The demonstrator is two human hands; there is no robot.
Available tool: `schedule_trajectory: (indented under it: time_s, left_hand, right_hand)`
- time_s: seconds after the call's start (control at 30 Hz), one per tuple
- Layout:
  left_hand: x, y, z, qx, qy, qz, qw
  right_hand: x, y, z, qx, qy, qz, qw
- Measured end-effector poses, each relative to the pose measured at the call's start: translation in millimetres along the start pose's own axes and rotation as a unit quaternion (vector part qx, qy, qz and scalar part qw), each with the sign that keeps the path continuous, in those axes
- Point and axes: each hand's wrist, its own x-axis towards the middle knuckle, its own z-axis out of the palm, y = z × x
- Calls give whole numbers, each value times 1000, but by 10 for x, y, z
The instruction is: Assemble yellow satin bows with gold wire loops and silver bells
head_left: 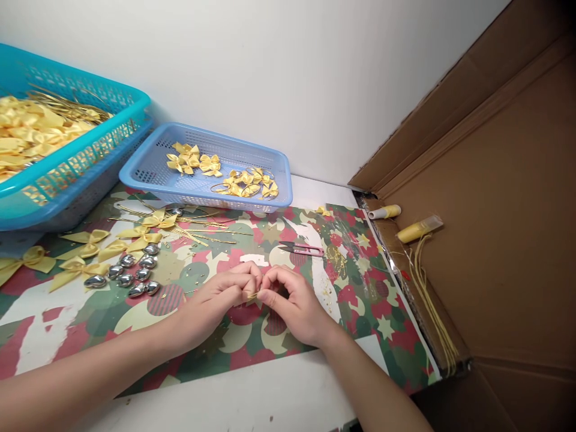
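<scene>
My left hand [229,291] and my right hand [290,300] meet over the patterned paper [252,348], fingertips nearly touching. Both pinch a thin gold cord [252,296], of which only a little shows between the fingers. Just beyond my hands lie small snips [301,248] with pink handles. Left of my hands are several shiny silver beads [143,274] in a cluster, with yellow ribbon bows [87,243] beside them. Gold cords [198,231] are spread behind the beads.
A blue basket [207,132] with bows stands at the back. The turquoise basket [130,99] at the left holds many bows and cords. Cardboard [486,198] rises on the right, near two yellow spools [418,229] and hanging yellow cords [432,312].
</scene>
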Motion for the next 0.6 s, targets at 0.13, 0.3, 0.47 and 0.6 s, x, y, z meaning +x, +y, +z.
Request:
schedule_trajectory:
  time_s: [0.13,0.3,0.47,0.6]
  left_hand:
    - [11,-4,-8,-2,-1,1,1000]
    - [25,18,-3,16,15,6,1000]
    - [26,17,12,5,37,6,999]
    - [20,6,16,-6,41,7,999]
  right_hand:
    - [15,-3,40,-8,22,-13,1000]
    - [39,5,104,-30,112,-71,991]
    - [31,7,95,-97,163,-166,968]
    - [18,9,91,-141,161,-202,956]
